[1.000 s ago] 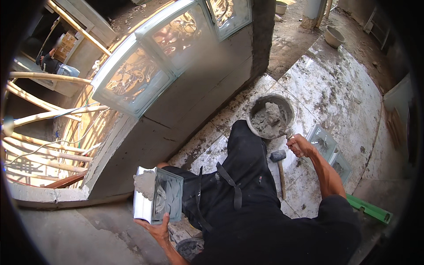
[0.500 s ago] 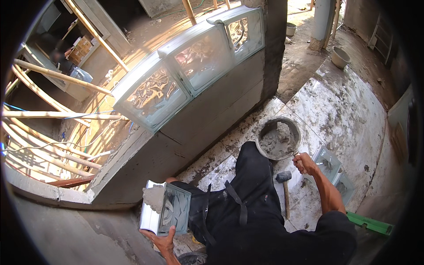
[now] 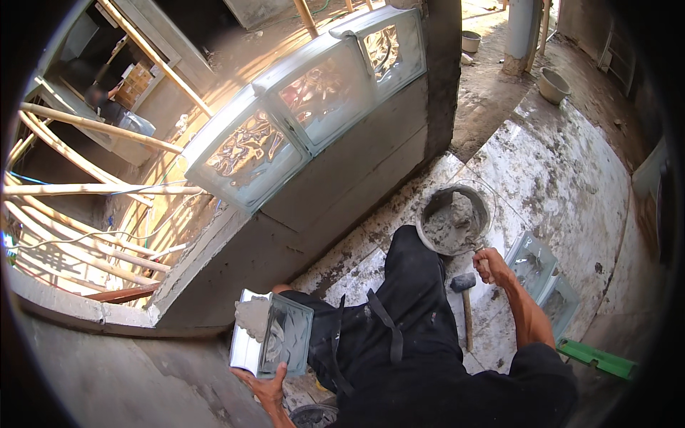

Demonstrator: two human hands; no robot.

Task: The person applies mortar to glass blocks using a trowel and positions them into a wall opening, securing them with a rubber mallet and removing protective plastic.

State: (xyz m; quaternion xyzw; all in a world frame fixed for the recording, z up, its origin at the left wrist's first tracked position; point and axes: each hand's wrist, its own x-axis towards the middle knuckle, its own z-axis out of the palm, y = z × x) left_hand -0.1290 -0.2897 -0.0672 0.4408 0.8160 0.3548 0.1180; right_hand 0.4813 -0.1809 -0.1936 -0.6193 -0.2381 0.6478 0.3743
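My left hand (image 3: 267, 387) grips a glass block (image 3: 289, 335) from below, fingers under its white edge and thumb on the glass face. A lump of grey mortar (image 3: 252, 318) sits on that white edge. My right hand (image 3: 492, 267) is closed at the near right rim of a round bucket (image 3: 426, 239), around what looks like the handle of a trowel (image 3: 477, 250). Only a bit of its shank shows; the blade cannot be made out. Wet mortar (image 3: 447, 233) lies in the bucket, with a raised lump in it.
Three glass blocks (image 3: 325, 91) stand in a row on the low grey wall (image 3: 357, 158). A mallet (image 3: 464, 285) lies beside my leg; more glass blocks (image 3: 531, 260) and a green level (image 3: 598, 359) are at right. Bamboo poles (image 3: 100, 189) cross beyond the wall. A person (image 3: 107, 107) is far left.
The view has shifted slightly. Both hands keep their grips, and the left hand with its glass block appears a little farther right.
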